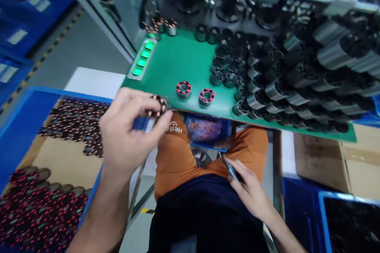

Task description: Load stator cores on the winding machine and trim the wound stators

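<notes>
Between the thumb and fingers of my left hand (126,134) is a small wound motor stator (162,104), held in the air by the front edge of the green work surface (190,57). A thin wire end seems to stick out from it. My right hand (251,187), low over my lap, is closed around blue-handled pliers (230,168) whose tip points up and away from me. On the green surface, just beyond the left hand, stand a red-wound stator (184,89) and a second red-wound stator (206,97), set apart from each other.
Rows of metal cylinders (277,91) and dark rings cover the surface's right side. Several copper-wound stators (170,27) stand at the back left near a green-lit strip (141,62). A blue bin (38,93) of stators lies left; cardboard boxes (320,162) stand right.
</notes>
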Demonstrator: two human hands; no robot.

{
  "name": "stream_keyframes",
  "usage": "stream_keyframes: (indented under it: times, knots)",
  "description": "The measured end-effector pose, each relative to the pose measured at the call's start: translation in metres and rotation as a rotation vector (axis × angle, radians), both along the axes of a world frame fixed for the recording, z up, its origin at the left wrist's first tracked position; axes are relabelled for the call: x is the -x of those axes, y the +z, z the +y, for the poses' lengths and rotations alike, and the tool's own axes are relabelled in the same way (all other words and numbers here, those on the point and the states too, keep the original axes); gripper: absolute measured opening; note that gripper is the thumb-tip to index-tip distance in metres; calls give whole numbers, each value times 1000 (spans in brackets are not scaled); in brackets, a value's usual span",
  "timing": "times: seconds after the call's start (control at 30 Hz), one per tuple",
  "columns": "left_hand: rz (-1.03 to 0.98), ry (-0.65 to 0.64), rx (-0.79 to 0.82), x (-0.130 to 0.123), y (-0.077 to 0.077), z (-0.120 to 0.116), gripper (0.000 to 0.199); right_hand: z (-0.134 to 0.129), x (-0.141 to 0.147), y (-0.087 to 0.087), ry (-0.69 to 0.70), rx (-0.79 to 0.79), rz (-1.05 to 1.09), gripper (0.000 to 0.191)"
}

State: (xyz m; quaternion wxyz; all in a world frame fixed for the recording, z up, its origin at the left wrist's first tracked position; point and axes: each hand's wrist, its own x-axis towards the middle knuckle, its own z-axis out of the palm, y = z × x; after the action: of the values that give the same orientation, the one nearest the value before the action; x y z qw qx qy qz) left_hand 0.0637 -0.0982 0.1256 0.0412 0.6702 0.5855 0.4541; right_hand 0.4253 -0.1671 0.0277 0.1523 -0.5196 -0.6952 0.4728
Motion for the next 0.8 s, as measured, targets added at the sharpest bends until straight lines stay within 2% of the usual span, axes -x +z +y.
stream_keyframes:
  times: [0.07, 0.13, 0.27, 0.5, 0.8]
  knots:
    - [41, -72, -9, -22, -1, -23, 19, 1, 16, 23, -25, -80, 128, 57]
    - [6, -151, 14, -43, -5, -36, 21, 5, 26, 43, -34, -160, 225, 65]
    - [-52, -236, 33, -75, -15, -41, 21, 7, 28, 62, -26, -207, 299, 82]
    - [-74, -279, 70, -90, -19, -43, 23, -2, 19, 63, -65, -191, 388, 86]
    - [-58, -300, 100, -102, -17, -49, 23, -11, 14, 61, -143, -236, 364, 81]
